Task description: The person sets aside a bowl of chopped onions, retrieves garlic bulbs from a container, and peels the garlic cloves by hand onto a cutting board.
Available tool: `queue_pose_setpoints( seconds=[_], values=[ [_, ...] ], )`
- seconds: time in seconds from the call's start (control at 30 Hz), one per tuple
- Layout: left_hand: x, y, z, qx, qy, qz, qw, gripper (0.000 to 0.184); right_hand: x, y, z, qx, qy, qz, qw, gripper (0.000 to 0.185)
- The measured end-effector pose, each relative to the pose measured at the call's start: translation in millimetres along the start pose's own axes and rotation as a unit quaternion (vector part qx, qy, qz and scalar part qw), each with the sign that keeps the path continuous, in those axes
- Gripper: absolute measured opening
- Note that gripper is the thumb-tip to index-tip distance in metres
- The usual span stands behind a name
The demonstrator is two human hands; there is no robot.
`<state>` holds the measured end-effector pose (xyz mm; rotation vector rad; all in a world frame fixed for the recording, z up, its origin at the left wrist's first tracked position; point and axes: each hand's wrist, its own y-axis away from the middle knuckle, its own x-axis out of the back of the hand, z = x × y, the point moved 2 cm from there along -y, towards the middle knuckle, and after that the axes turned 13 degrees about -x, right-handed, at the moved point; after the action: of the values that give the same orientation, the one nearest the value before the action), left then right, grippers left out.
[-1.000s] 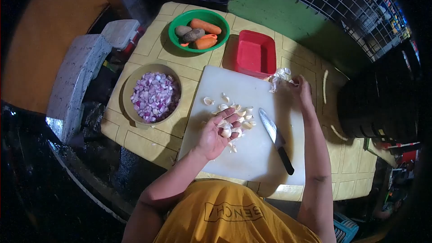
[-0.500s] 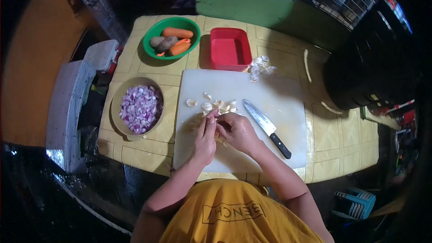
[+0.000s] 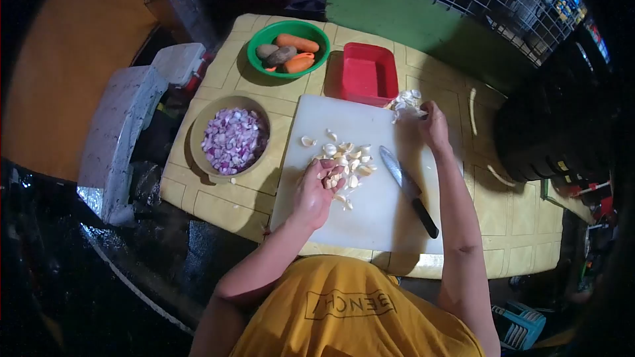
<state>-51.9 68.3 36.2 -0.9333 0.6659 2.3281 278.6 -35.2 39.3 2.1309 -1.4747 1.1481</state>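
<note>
My left hand [image 3: 313,193] hovers over the white cutting board [image 3: 317,118], palm up with fingers curled around some garlic cloves [image 3: 333,181]. Several more garlic cloves [image 3: 354,164], pale and mostly peeled, lie scattered just beyond it. At the board's far right corner my right hand [image 3: 434,127] is closed, its fingertips pinched on a whitish bit of garlic skin beside a small pile of garlic skins [image 3: 406,100]. Between my two hands a knife [image 3: 408,188] with a black handle rests on the board.
A bowl of chopped red onion [image 3: 233,141] stands left of the board. Behind are a green basin [image 3: 254,66] with carrots and brown root vegetables, and a red container [image 3: 369,74]. A dark barrel [image 3: 542,125] stands right of the yellow-covered table [image 3: 522,225].
My hands have parted. The right one has moved away to the far right, to the garlic skins, while the left stays over the cloves. The view has shifted slightly.
</note>
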Motion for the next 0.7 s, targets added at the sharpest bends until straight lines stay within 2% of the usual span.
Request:
queue_pose_setpoints(
  seconds=[0.03, 0.1, 0.13, 0.17, 0.23, 0.27, 0.4, 0.43, 0.5, 0.53, 0.6, 0.7],
  values=[
    [-1.3, 0.6, 2.5, -0.019, -0.006, 0.002, 1.000, 0.027, 2.4, 1.8, -1.1, 0.005, 0.010, -0.007, 1.000, 0.024],
    [-3.1, 0.5, 3.1, -0.039, -0.003, -0.007, 0.999, 0.028, -2.6, 26.1, -16.9, 0.114, -0.018, 0.045, 0.992, 0.028],
    [-2.9, 1.1, 2.5, -0.052, -0.003, -0.018, 0.998, 0.029, -4.7, 59.3, -37.7, 0.083, -0.136, -0.088, 0.983, 0.027],
    [-1.6, 1.2, 0.8, -0.049, -0.005, -0.017, 0.999, 0.029, -4.7, 99.5, -65.0, 0.046, -0.251, -0.215, 0.943, 0.027],
    [-1.8, -0.7, -7.6, -0.002, 0.014, -0.079, 0.997, 0.030, 1.1, 157.0, -112.4, 0.250, -0.205, -0.242, 0.915, 0.028],
    [1.9, -3.9, -13.5, -0.030, 0.006, -0.069, 0.997, 0.029, 1.6, 168.9, -121.0, 0.209, -0.211, -0.261, 0.918, 0.028],
    [-17.1, 10.3, 6.5, 0.022, -0.045, -0.037, 0.998, 0.027, 1.5, 177.6, -109.6, 0.090, -0.227, -0.298, 0.923, 0.026],
    [-13.5, 12.2, 5.5, 0.024, -0.047, -0.041, 0.998, 0.027, 4.2, 180.0, -110.7, 0.088, -0.227, -0.293, 0.924, 0.026],
    [-8.9, 15.6, 8.1, -0.044, -0.266, -0.145, 0.952, 0.027, 8.3, 185.7, -115.8, -0.043, -0.256, -0.352, 0.899, 0.023],
    [-11.2, 19.3, 7.8, -0.061, -0.313, -0.151, 0.936, 0.026, 10.4, 186.4, -120.0, -0.040, -0.255, -0.352, 0.900, 0.023],
    [-14.7, 23.7, 10.2, -0.066, -0.312, -0.136, 0.938, 0.026, 8.7, 190.7, -126.5, -0.097, -0.313, -0.411, 0.850, 0.021],
    [-11.9, 23.2, 6.3, -0.078, -0.308, -0.094, 0.944, 0.027, -7.4, 201.9, -127.9, -0.114, -0.346, -0.407, 0.838, 0.020]
  ],
)
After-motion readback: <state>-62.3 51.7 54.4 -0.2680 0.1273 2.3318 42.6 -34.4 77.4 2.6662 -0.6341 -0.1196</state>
